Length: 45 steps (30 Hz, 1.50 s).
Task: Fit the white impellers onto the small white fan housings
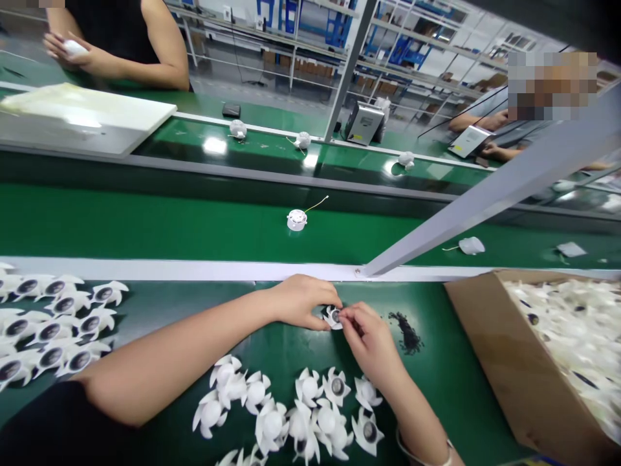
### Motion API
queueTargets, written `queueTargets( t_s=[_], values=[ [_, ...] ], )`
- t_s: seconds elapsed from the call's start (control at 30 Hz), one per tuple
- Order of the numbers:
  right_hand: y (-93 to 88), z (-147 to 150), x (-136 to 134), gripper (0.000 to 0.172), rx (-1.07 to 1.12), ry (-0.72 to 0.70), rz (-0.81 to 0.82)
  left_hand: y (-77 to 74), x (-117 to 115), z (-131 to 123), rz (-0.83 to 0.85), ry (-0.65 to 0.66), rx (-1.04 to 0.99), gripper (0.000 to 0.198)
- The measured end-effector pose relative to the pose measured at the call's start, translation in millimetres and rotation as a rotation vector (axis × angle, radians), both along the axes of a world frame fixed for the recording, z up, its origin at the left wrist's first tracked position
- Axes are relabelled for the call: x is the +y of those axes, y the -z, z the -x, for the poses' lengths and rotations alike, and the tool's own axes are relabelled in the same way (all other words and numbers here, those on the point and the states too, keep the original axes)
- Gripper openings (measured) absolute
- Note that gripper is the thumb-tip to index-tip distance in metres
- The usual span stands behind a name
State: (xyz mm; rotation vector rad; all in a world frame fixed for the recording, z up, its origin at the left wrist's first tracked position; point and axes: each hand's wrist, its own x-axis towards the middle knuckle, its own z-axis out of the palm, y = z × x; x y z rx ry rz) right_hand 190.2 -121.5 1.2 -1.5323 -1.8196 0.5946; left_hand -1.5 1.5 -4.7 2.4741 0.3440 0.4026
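I see left hand (303,303) gripping fan (330,320), probably steadying it; right hand (367,335) pinched at its rim, contents hidden; black bits (408,335) near, likely for reach.

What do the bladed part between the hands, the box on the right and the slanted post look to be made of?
The bladed part: probably moulded plastic, white, judging by its thin curved blades.
The box: most likely cardboard, matte brown, with plain flat walls.
The slanted post: perhaps coated metal; its smooth, pale faces and straight edges suggest it, without settling it.
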Motion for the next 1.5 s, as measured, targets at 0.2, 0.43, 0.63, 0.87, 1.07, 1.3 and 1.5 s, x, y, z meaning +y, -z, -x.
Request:
queueTargets(
  t_s=[0.2, 0.43, 0.63, 0.87, 1.07, 1.3, 1.5],
  values=[
    [8.5, 3.6, 1.0, 0.013, -0.085, 0.014, -0.053, -4.1, -0.4, -1.2, -0.006, 0.014, 0.03, 0.031],
    [10.2, 12.8, -1.4, 0.015, -0.156, 0.093, -0.072, -6.7, -2.2, -2.9, -0.012, 0.002, 0.049, 0.028],
    [7.2, 10.9, -3.3, 0.019, -0.209, 0.057, -0.1, -5.3, -4.5, -3.9, -0.053, -0.02, 0.054, 0.028],
    [-7.6, 5.3, -14.1, 0.027, -0.561, -0.153, -0.222, -8.1, -6.1, -4.6, -0.036, -0.046, 0.054, 0.033],
    [-23.6, -50.6, 0.1, 0.029, -0.427, 0.0, -0.241, -2.5, -3.5, -1.2, -0.02, -0.019, 0.032, 0.035],
    [11.5, -180.0, 45.2, 0.056, 0.09, 0.685, 0.066, 0.5, -1.1, -0.4, 0.018, -0.005, 0.018, 0.037],
    [39.1, -198.7, 42.9, 0.054, 0.02, 0.679, 0.107, 0.1, -0.3, -1.4, 0.038, -0.009, 0.015, 0.038]
  ],
)
